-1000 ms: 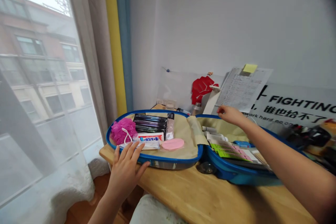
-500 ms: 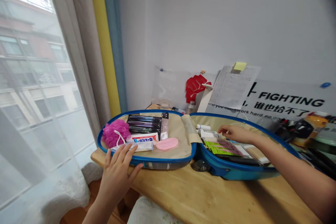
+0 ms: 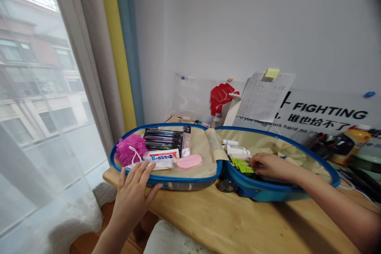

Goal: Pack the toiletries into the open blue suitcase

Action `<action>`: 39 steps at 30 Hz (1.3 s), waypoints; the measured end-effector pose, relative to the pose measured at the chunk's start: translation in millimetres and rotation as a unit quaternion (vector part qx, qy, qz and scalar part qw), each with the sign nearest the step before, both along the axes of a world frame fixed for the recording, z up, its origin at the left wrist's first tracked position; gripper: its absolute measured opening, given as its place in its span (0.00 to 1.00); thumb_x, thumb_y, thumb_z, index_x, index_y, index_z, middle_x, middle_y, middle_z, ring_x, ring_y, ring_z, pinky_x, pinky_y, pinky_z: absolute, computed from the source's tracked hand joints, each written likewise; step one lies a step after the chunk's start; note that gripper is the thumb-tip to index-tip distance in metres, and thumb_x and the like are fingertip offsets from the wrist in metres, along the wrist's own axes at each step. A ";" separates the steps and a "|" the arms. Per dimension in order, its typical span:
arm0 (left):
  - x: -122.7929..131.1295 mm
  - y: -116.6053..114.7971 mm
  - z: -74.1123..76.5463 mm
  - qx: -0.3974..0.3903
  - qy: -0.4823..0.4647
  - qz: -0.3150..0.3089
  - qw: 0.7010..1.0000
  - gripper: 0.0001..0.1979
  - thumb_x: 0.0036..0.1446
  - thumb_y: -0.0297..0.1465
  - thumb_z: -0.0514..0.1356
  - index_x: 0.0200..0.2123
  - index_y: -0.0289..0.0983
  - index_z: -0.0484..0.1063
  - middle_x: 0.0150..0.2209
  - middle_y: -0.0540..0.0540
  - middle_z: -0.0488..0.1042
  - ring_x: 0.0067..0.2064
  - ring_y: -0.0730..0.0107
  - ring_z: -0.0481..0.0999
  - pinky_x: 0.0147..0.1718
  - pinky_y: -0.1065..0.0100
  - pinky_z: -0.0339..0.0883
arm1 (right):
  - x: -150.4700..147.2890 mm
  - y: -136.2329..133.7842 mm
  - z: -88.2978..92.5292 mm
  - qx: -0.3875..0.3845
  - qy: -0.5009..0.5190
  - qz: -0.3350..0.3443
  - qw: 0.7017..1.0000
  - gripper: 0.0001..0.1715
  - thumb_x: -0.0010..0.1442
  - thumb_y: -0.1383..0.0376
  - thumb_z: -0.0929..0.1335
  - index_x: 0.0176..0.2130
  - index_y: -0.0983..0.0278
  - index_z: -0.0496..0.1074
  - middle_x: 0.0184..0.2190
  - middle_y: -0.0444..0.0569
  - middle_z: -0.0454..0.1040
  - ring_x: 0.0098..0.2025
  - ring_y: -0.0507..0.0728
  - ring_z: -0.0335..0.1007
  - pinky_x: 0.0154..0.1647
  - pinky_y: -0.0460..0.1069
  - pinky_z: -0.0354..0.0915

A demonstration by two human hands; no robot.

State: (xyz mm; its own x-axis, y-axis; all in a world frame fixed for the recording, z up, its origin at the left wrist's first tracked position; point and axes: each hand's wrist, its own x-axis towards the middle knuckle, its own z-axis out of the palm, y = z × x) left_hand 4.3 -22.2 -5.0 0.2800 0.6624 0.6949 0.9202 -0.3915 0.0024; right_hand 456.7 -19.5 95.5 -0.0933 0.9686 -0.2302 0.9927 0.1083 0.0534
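A small blue suitcase lies open on a wooden table. Its left half holds a pink bath pouf, a toothpaste box, dark slim packets and a pink round pad. My left hand rests flat on the left half's front rim, fingers spread. My right hand is inside the right half, fingers curled on green and pink packets. White tubes lie behind them.
A curtained window fills the left side. Against the wall stand a red fist ornament, papers with a yellow sticky note and a "FIGHTING" sign. Cluttered items sit at the right end of the table.
My right hand came down from the suitcase's back rim into the right half and onto the green and pink packets. The left hand stayed on the front rim.
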 end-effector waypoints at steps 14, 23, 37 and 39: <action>1.3 -1.1 1.4 0.001 -0.017 -0.008 1.000 0.23 0.59 0.41 0.55 0.56 0.40 0.67 0.55 0.41 0.72 0.56 0.53 0.68 0.62 0.46 0.42 | 0.2 5.6 -2.3 -0.048 0.015 -0.002 0.999 0.09 0.57 0.64 0.68 0.39 0.65 0.69 0.37 0.46 0.72 0.36 0.51 0.66 0.42 0.51 0.63; 1.4 -0.6 1.5 0.001 -0.020 -0.008 1.000 0.23 0.59 0.41 0.55 0.55 0.40 0.67 0.54 0.41 0.72 0.56 0.54 0.68 0.63 0.47 0.40 | 4.1 4.5 0.1 -0.083 0.068 -0.012 0.994 0.13 0.56 0.62 0.68 0.41 0.66 0.70 0.37 0.48 0.73 0.37 0.52 0.68 0.42 0.51 0.63; 0.6 -1.5 2.5 -0.013 -0.021 -0.006 1.000 0.23 0.58 0.39 0.56 0.56 0.40 0.67 0.55 0.41 0.72 0.56 0.53 0.68 0.62 0.45 0.42 | 1.1 1.9 2.4 -0.072 0.087 -0.006 0.994 0.11 0.54 0.64 0.65 0.38 0.64 0.73 0.38 0.51 0.76 0.38 0.54 0.70 0.41 0.49 0.62; 0.7 -1.5 2.4 -0.012 -0.017 -0.004 1.000 0.23 0.58 0.40 0.56 0.56 0.39 0.67 0.55 0.41 0.71 0.56 0.53 0.68 0.62 0.46 0.41 | 0.8 0.1 3.0 -0.064 0.083 -0.002 0.994 0.12 0.52 0.65 0.65 0.37 0.63 0.73 0.39 0.51 0.76 0.39 0.56 0.71 0.40 0.48 0.62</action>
